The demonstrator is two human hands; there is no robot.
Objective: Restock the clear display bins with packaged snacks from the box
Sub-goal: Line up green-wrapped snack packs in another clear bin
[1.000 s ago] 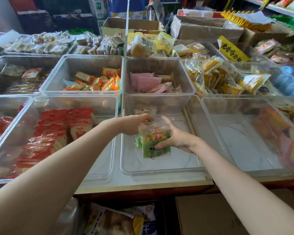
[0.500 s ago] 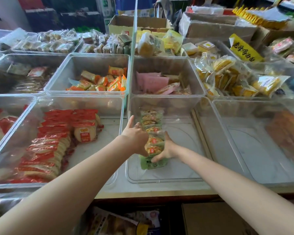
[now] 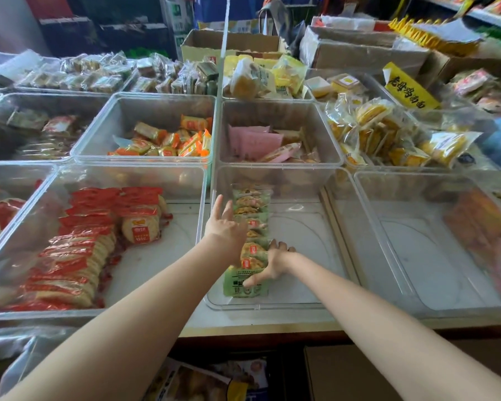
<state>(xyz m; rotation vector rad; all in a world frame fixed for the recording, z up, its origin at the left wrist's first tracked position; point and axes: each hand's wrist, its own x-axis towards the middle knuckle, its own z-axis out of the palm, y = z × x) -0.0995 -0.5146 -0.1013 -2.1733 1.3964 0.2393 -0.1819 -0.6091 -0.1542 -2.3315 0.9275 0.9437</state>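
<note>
A row of green packaged snacks point(image 3: 251, 218) stands on edge along the left wall of the middle front clear bin point(image 3: 304, 256). My left hand point(image 3: 224, 225) is beside the row on its left, fingers straight and spread, holding nothing. At the near end of the row is my right hand point(image 3: 276, 261), its fingers loosely spread and its thumb touching the nearest green pack point(image 3: 245, 287). The rest of this bin's floor is bare.
The left front bin point(image 3: 182, 215) holds red rice-cracker packs. The right front bin point(image 3: 417, 250) has orange packs at its far right. Behind are bins of orange, pink and yellow snacks. Below the counter edge stand a cardboard box point(image 3: 359, 374) and an open bag point(image 3: 197, 380).
The bundle of green packs I held between both hands now lies as a row in the bin. Both hands have loosened, and the left has opened and spread.
</note>
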